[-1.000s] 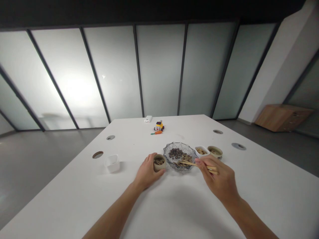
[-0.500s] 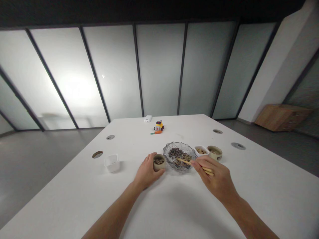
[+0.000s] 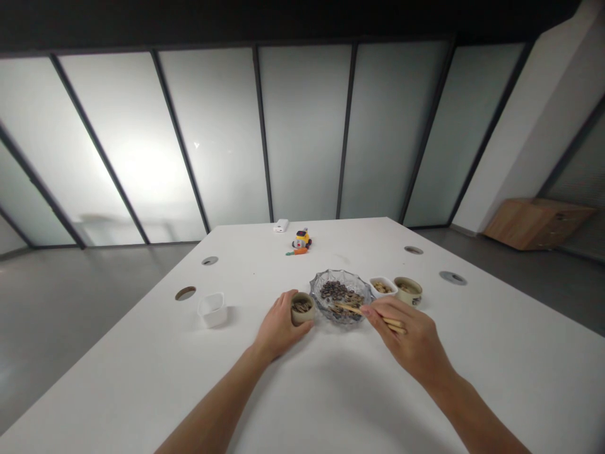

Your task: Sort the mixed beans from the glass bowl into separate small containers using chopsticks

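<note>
My left hand (image 3: 280,328) is wrapped round a small beige cup (image 3: 302,308) holding dark seeds, just left of a glass bowl (image 3: 341,295) filled with a dark seed mix. My right hand (image 3: 410,343) grips wooden chopsticks (image 3: 366,312) whose tips reach into the near right part of the glass bowl. To the right of the bowl stand a small white dish (image 3: 383,287) with pale nuts and a beige cup (image 3: 408,289).
All stands on a white table (image 3: 331,391) with round cable holes (image 3: 185,293). An empty white square dish (image 3: 212,309) sits to the left. A yellow toy (image 3: 301,239), an orange carrot piece (image 3: 297,251) and a white box (image 3: 281,225) lie farther back. A wooden cabinet (image 3: 536,222) stands at right.
My right hand with the chopsticks has shifted a little left, the tips going deeper into the glass bowl. The left hand stays on the cup.
</note>
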Demonstrator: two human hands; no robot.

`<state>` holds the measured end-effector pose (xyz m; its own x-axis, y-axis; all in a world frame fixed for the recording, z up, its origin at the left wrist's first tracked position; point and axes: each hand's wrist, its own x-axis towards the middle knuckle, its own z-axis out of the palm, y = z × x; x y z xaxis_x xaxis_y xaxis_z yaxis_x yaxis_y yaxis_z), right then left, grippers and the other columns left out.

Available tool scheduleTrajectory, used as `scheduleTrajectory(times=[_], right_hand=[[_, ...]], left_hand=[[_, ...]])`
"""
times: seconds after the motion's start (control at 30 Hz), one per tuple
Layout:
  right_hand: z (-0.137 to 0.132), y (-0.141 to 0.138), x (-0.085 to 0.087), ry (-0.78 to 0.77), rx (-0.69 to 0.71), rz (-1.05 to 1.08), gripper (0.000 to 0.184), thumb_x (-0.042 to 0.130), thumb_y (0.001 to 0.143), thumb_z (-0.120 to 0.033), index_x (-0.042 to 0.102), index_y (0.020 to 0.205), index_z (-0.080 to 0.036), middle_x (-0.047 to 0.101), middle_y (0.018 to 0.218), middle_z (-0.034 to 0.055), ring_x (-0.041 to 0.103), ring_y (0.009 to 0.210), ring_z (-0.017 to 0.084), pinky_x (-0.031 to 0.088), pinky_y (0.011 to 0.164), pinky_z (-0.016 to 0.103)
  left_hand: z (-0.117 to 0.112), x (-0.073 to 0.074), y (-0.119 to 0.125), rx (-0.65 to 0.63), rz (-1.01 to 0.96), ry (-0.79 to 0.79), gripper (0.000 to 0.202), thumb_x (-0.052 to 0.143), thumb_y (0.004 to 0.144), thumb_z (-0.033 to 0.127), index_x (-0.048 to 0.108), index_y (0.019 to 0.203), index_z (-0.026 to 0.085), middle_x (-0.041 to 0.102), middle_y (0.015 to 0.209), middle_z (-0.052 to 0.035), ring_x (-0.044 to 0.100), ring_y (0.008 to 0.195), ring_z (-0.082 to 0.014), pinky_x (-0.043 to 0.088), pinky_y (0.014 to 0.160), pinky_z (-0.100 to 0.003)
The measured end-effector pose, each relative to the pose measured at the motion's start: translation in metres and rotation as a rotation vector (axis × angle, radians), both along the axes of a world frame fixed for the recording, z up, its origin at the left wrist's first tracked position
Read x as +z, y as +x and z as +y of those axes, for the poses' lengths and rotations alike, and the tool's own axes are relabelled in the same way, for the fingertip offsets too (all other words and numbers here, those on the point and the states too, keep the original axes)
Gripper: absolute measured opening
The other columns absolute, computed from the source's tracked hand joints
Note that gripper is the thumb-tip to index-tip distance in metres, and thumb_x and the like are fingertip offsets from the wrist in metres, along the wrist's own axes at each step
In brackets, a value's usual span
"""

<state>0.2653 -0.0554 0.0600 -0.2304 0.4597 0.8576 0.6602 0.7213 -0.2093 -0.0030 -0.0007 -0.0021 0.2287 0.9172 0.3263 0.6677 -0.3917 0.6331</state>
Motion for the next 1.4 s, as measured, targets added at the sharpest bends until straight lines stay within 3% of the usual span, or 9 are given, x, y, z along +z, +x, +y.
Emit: scheduleTrajectory(times=[0.33, 0.6, 1.4], right_hand=[[-0.0009, -0.0005, 0.0016, 0.026, 0.002, 0.024, 0.009, 0.065, 0.097, -0.018, 0.070, 0.090, -0.021, 0.073, 0.083, 0.0031, 0.073, 0.074, 0.017, 0.057, 0.069, 0.025], [0.0004, 0.0011, 0.0028, 0.073, -0.054, 0.006, 0.014, 0.063, 0.099, -0.021, 0.065, 0.085, -0.021, 0.070, 0.075, 0.0017, 0.070, 0.069, 0.016, 0.055, 0.065, 0.026], [-0.0025, -0.0014, 0.0030, 0.016, -0.033, 0.060, 0.013, 0.067, 0.097, -0.025, 0.067, 0.084, -0.023, 0.071, 0.077, 0.0024, 0.070, 0.070, 0.018, 0.056, 0.065, 0.028]], left_hand=[[0.0001, 0.0005, 0.0009, 0.004, -0.009, 0.003, 0.062, 0.076, 0.079, 0.033, 0.050, 0.135, 0.024, 0.061, 0.136, -0.0099, 0.059, 0.126, -0.0271, 0.046, 0.109, -0.041], [-0.0005, 0.0021, 0.0007, 0.008, -0.011, -0.016, 0.063, 0.076, 0.078, 0.033, 0.051, 0.135, 0.024, 0.062, 0.135, -0.0096, 0.060, 0.125, -0.0271, 0.045, 0.109, -0.041], [-0.0012, 0.0025, 0.0009, 0.006, -0.007, -0.010, 0.061, 0.076, 0.079, 0.031, 0.051, 0.135, 0.024, 0.061, 0.137, -0.0100, 0.059, 0.126, -0.0271, 0.045, 0.110, -0.041]])
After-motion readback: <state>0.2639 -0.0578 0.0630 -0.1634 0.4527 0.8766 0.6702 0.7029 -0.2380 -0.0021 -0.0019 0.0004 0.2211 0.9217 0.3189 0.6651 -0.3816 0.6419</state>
